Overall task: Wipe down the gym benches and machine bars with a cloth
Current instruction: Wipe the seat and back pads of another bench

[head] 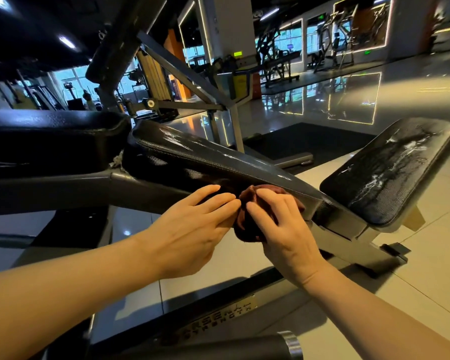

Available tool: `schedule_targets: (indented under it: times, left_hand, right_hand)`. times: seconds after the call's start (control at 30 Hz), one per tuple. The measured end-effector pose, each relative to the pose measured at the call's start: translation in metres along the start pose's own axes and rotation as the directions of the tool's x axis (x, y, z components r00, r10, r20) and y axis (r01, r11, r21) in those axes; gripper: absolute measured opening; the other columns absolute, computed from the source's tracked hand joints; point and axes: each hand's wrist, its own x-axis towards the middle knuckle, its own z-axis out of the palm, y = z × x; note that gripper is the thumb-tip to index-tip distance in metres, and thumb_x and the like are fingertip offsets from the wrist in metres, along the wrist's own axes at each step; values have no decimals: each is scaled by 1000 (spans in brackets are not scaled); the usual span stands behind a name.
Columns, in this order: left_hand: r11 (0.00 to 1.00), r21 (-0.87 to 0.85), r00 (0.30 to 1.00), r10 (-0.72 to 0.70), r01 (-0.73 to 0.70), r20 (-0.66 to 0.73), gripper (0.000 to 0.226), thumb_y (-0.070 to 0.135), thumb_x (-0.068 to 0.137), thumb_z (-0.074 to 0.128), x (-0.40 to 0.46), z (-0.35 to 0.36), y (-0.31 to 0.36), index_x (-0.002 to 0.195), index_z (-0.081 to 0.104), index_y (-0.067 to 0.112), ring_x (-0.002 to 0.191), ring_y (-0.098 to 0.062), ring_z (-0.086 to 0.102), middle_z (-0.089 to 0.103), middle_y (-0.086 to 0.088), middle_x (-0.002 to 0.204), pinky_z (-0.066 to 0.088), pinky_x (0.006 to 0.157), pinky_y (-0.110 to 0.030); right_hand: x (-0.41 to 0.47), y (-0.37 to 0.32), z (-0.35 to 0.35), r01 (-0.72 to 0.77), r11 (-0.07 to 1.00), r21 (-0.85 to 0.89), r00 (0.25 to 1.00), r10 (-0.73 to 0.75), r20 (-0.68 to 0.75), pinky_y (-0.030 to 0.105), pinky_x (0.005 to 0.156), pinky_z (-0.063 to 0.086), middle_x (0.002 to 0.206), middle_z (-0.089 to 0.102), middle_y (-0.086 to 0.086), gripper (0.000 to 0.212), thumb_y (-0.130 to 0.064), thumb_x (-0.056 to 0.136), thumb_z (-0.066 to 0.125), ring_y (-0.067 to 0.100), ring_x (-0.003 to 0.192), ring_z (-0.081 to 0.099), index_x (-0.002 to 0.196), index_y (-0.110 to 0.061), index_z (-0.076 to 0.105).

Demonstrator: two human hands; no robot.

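Against the bench pad's side edge, cloth bunched and working.

Maroon cloth sits pressed to the long black pad; right hand pinches it with curled fingers, left hand lies flat-fingered alongside, likely steadying.

Cloth against pad (seemingly underside)

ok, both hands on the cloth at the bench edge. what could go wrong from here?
1. The cloth is bunched into a wad under the right hand, so it may touch little of the pad per pass and leave streaks.
2. The left hand only touches the wad with fingertips; it could slip off the side of the pad.
3. The seat looks cracked and smeared; wiping there may snag the cloth.
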Motion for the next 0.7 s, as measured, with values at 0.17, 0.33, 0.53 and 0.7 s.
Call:
schedule_targets:
  times: [0.17, 0.33, 0.53, 0.7]
  left_hand:
    - [1000, 23, 1000, -9, 9, 22, 70, 35, 72, 70, 1, 2, 2, 132, 54, 3, 132, -30, 43, 51, -13, 140, 17, 117, -48]
    - [999, 30, 1000, -17, 16, 27, 68, 34, 74, 68, 2, 1, 3, 133, 53, 3, 133, -29, 41, 49, -13, 141, 16, 117, -47]
    - [999, 22, 1000, -24, 24, 15, 63, 34, 71, 74, 4, 1, 6, 125, 61, 5, 131, -30, 44, 53, -14, 138, 21, 117, -49]
    - [998, 54, 1000, -26, 26, 8, 71, 34, 71, 73, 4, 2, 6, 131, 54, 1, 131, -31, 43, 51, -15, 139, 15, 114, -46]
  right_hand:
    - [-7, 32, -7, 98, 994, -53, 994, -95, 61, 42, 85, 53, 124, 50, 16, 40, -8, 77, 61, 32, 106, 50, 116, -9, 50]
    - [-6, 27, -8, 7, 998, -56, 1000, -5, 27, 42, 79, 54, 121, 46, 18, 37, -6, 74, 64, 33, 105, 46, 110, -5, 56]
    - [4, 18, -9, 42, 998, -44, 996, -39, 81, 35, 75, 55, 119, 52, 20, 40, -10, 77, 68, 31, 105, 50, 114, -5, 57]
    - [-18, 41, -23, -80, 989, -128, 982, 100, 158, 38, 67, 55, 112, 56, 21, 51, 3, 59, 81, 33, 98, 51, 106, -2, 61]
